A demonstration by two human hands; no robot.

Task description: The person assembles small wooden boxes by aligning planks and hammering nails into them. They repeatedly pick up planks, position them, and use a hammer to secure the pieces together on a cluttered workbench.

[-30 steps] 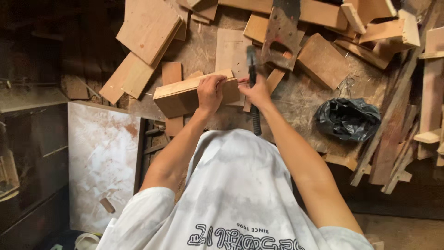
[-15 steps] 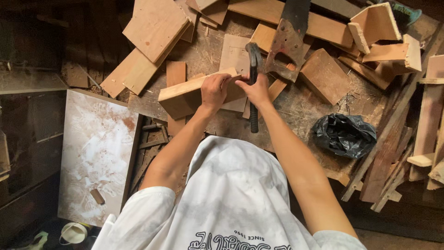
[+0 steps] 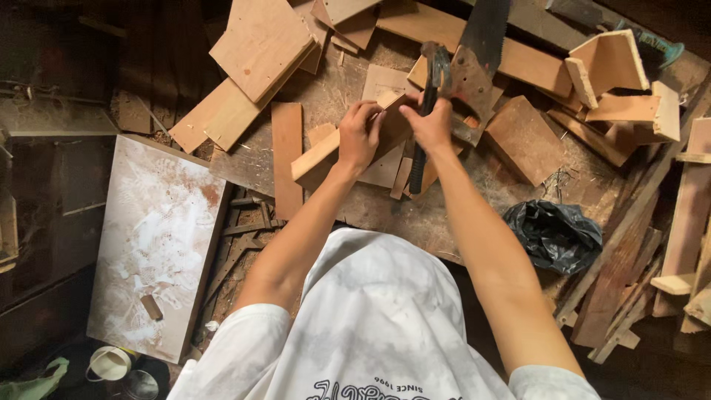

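Observation:
My left hand [image 3: 361, 135] grips a light wooden block [image 3: 318, 154] and holds it tilted over a dusty workbench [image 3: 348, 81]. My right hand [image 3: 429, 126] is closed round the dark handle of a hammer [image 3: 428, 111], whose head points up and away just beside the block's far end. A hand saw [image 3: 480, 55] with a rusty blade lies on the bench right behind the hammer. My white shirt fills the bottom of the view.
Wooden offcuts and boards [image 3: 259, 44] lie scattered all over the bench. A crumpled black plastic bag [image 3: 555, 233] sits at the right. A white stained panel [image 3: 159, 237] lies lower left, with a small cup [image 3: 109, 363] beside it. Long slats [image 3: 629, 244] lean at the right.
The view has shifted, so the bench sits higher and closer. The hammer is lifted more upright, and both hands have stayed on the block and the hammer.

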